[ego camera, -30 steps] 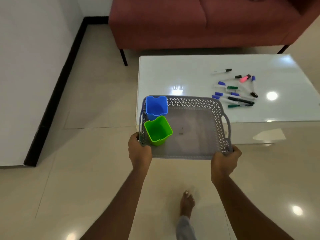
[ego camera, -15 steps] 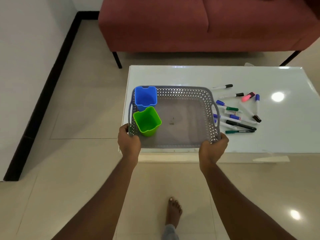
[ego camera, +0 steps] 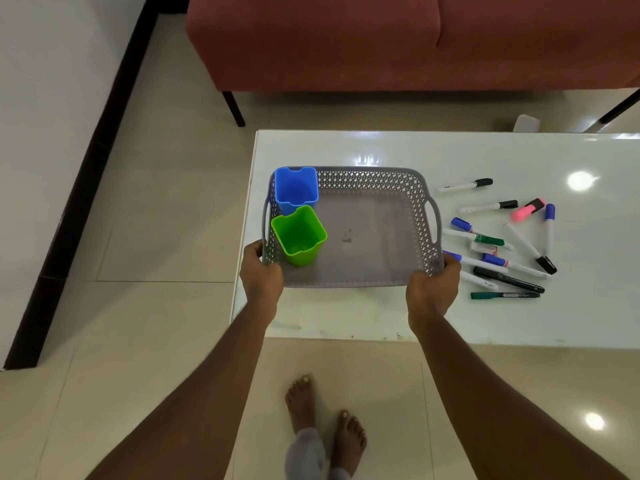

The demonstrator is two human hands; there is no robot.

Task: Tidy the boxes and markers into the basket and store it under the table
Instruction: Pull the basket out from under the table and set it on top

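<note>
A grey perforated basket (ego camera: 374, 174) lies over the left part of the white table (ego camera: 363, 317). My left hand (ego camera: 260, 275) grips its near left corner and my right hand (ego camera: 433, 289) grips its near right corner. Inside, along the left wall, stand a blue box (ego camera: 296, 188) and, nearer to me, a green box (ego camera: 299, 235), both open at the top. Several markers (ego camera: 502, 244) lie scattered on the table just right of the basket, among them a pink highlighter (ego camera: 528, 210) and a green pen (ego camera: 505, 295).
A red sofa (ego camera: 398, 43) stands behind the table, with black legs on the tiled floor. A white wall with a black skirting runs along the left. My bare feet (ego camera: 325, 424) stand on the floor before the table's near edge.
The basket has moved forward from beyond the table's near edge onto the tabletop, with both hands still gripping its near corners. The view has come closer to the table.
</note>
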